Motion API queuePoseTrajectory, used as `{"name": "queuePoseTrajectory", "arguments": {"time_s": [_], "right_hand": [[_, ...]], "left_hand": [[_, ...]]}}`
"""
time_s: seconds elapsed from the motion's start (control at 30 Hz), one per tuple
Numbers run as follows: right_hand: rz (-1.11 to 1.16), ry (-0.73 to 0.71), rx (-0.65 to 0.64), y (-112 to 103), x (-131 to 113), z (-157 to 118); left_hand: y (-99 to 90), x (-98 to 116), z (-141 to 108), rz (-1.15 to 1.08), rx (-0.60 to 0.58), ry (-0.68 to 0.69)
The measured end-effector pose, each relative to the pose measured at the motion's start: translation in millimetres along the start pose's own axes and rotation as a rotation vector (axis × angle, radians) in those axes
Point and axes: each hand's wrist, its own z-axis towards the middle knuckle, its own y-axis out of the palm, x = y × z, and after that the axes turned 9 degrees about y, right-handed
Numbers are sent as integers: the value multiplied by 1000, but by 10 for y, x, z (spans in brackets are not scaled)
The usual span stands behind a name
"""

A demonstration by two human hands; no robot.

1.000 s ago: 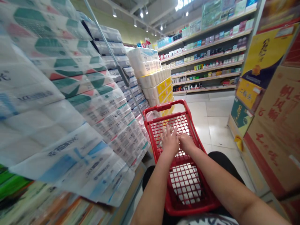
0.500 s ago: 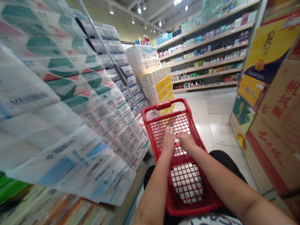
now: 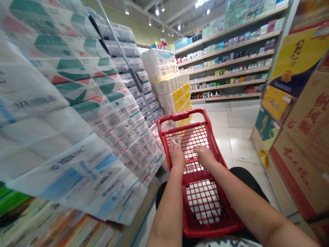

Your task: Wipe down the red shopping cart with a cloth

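A red plastic basket [image 3: 205, 120] with grid walls and a long silver pull rod [image 3: 120, 51] lies tilted in front of my body. My left hand [image 3: 177, 156] rests on the left part of its grid, fingers closed on a crumpled pale cloth [image 3: 176, 141]. Farther right, my right hand [image 3: 205, 155] touches the same grid with its fingers spread and nothing in them. White floor shows through the mesh.
Tall stacks of wrapped tissue packs [image 3: 102, 120] stand close on the left. Cardboard cartons [image 3: 303, 144] line the right side. Shelves of small boxes and bottles [image 3: 231, 58] run across the back, beyond the tiled floor [image 3: 240, 137].
My left hand has slid left over the grid with the cloth, away from my right hand. My right hand stays almost where it was. The view has shifted slightly.
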Motion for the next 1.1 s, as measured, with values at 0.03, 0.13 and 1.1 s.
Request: {"name": "queuePoseTrajectory", "arguments": {"time_s": [0.03, 0.13, 1.1], "right_hand": [[-1, 3, -1, 0, -2, -1], [8, 2, -27, 4, -6, -1], [-32, 26, -33, -9, -5, -3]], "left_hand": [[9, 1, -6, -3, 2, -20], [51, 40, -52, -80, -82, 161], [151, -112, -122, -75, -5, 191]]}}
